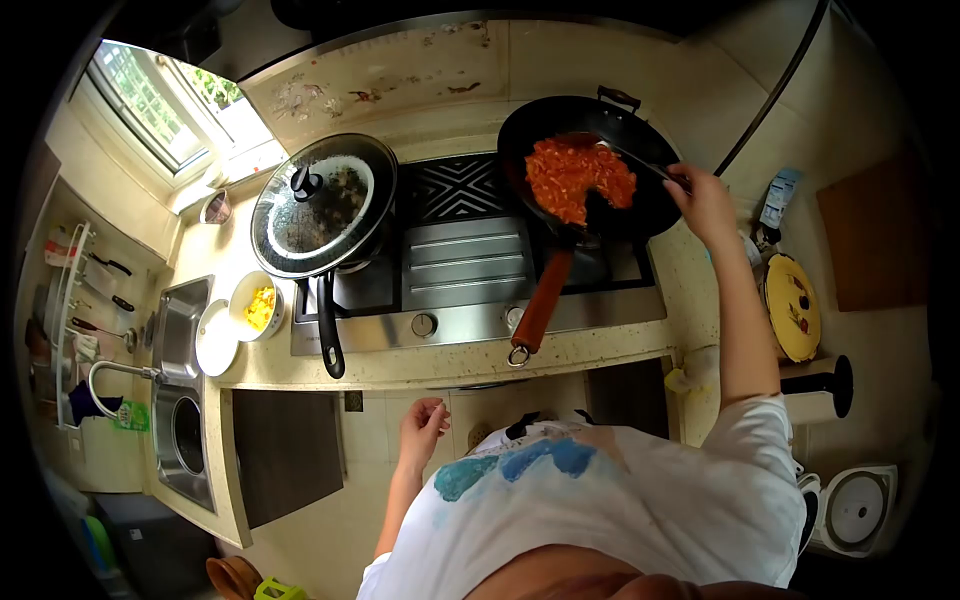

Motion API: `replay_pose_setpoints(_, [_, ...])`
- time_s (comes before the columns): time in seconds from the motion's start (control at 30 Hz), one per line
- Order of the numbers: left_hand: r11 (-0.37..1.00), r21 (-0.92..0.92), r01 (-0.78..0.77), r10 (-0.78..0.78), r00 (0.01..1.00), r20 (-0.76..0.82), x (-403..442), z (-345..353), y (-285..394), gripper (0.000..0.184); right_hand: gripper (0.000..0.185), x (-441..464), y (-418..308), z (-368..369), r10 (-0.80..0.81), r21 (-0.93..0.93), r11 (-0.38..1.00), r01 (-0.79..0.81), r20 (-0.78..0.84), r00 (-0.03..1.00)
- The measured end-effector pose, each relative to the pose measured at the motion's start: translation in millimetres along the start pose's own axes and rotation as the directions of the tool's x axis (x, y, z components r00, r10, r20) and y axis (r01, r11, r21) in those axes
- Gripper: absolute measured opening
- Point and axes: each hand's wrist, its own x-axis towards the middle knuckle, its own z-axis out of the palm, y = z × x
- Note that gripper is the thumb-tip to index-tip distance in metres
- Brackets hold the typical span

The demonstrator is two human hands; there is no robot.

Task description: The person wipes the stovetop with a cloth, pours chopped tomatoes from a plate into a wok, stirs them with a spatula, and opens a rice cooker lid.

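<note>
My right hand (703, 205) is closed around the handle of a long, thin cooking spatula (640, 162). The spatula reaches over the rim into a black wok (655, 215), and its head is hard to make out at the edge of the chopped red tomatoes (572, 178). Those tomatoes look soft and wet, spread over the left and middle of the wok. The wok's brown wooden handle (544, 298) points toward me, untouched. In front of the counter, near my waist, hangs my left hand (424, 428), its fingers loosely curled with nothing seen in them.
A lidded pan (330, 215) stands on the left burner of the gas stove (465, 262). Left of it are a bowl of yellow egg pieces (258, 306) and a white plate (216, 340), beside the sink (180, 345). A yellow round lid (792, 308) lies at right.
</note>
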Motion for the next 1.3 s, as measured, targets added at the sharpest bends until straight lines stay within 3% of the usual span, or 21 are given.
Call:
replay_pose_setpoints(0.03, [1.0, -0.003, 0.011, -0.011, 1.0, -0.005, -1, 0, -2, 0.019, 0.024, 2, 4, 14, -0.098, 0.009, 0.995, 0.098, 0.03, 0.995])
replay_pose_setpoints(0.1, [1.0, 0.004, 0.022, -0.022, 1.0, -0.006, -5, 2, -3, 0.019, 0.025, -8, -2, 26, -0.055, 0.1, 0.994, 0.04, 0.153, 0.987])
replay_pose_setpoints(0.23, [0.999, 0.008, 0.043, -0.043, 0.999, -0.012, -9, 4, -9, 0.019, 0.023, -31, -39, -55, -0.052, 0.141, 0.99, 0.022, 0.214, 0.976])
replay_pose_setpoints(0.33, [0.998, 0.029, 0.053, -0.053, 0.999, 0.002, -4, 3, -11, 0.02, 0.027, -48, -37, -104, -0.071, 0.029, 0.997, 0.067, 0.202, 0.977])
replay_pose_setpoints(0.4, [0.999, 0.032, 0.033, -0.033, 0.999, 0.009, 5, 5, -13, 0.02, 0.027, -54, -40, -119, 0.119, -0.051, 0.993, -0.108, 0.353, 0.928])
replay_pose_setpoints(0.57, [0.999, 0.05, -0.019, 0.017, 0.999, 0.049, 15, 8, -9, 0.021, 0.021, -31, -26, -53, 0.022, -0.165, 0.986, 0.01, 0.189, 0.982])
replay_pose_setpoints(0.7, [0.999, 0.034, -0.009, 0.007, 0.999, 0.037, 11, 0, -21, 0.02, 0.016, 27, -5, -75, 0.001, -0.317, 0.947, 0.055, 0.175, 0.985])
replay_pose_setpoints(0.77, [1.0, 0.028, 0.012, -0.013, 1.0, 0.016, 7, -3, -24, 0.019, 0.019, 57, -26, -100, 0.234, -0.535, 0.842, -0.067, 0.249, 0.94])
replay_pose_setpoints(0.8, [1.0, 0.027, 0.015, -0.015, 1.0, -0.003, 5, -4, -24, 0.019, 0.019, 69, -25, -101, 0.228, -0.536, 0.842, -0.062, 0.249, 0.941])
replay_pose_setpoints(0.87, [1.0, 0.019, 0.012, -0.012, 0.999, -0.032, 1, -7, -24, 0.018, 0.023, 91, -17, -103, 0.463, -0.579, 0.785, -0.221, 0.311, 0.83])
replay_pose_setpoints(0.97, [1.0, 0.019, 0.015, -0.014, 0.998, -0.068, -6, -10, -25, 0.017, 0.033, 99, 35, -61, 0.461, -0.516, 0.826, -0.227, 0.387, 0.798])
replay_pose_setpoints(1.07, [1.0, -0.008, 0.019, -0.02, 0.993, -0.119, -13, -13, -28, 0.016, 0.035, 85, 67, -15, 0.414, -0.486, 0.85, -0.204, 0.376, 0.829])
replay_pose_setpoints(1.13, [0.998, 0.002, 0.056, -0.056, 0.989, -0.133, -15, -17, -29, 0.016, 0.032, 63, 60, -7, 0.189, -0.158, 0.976, -0.148, 0.286, 0.939])
replay_pose_setpoints(1.17, [0.998, 0.0, 0.057, -0.056, 0.988, -0.141, -14, -20, -32, 0.016, 0.032, 61, 54, -10, 0.183, -0.153, 0.978, -0.143, 0.29, 0.94])
replay_pose_setpoints(1.27, [0.997, 0.002, 0.082, -0.081, 0.986, -0.145, -12, -25, -40, 0.017, 0.03, 55, 7, -47, -0.06, -0.186, 0.976, 0.116, 0.283, 0.957])
replay_pose_setpoints(1.3, [0.996, -0.002, 0.084, -0.084, 0.986, -0.146, -10, -25, -37, 0.017, 0.03, 51, -9, -62, -0.052, -0.187, 0.976, 0.11, 0.289, 0.956])
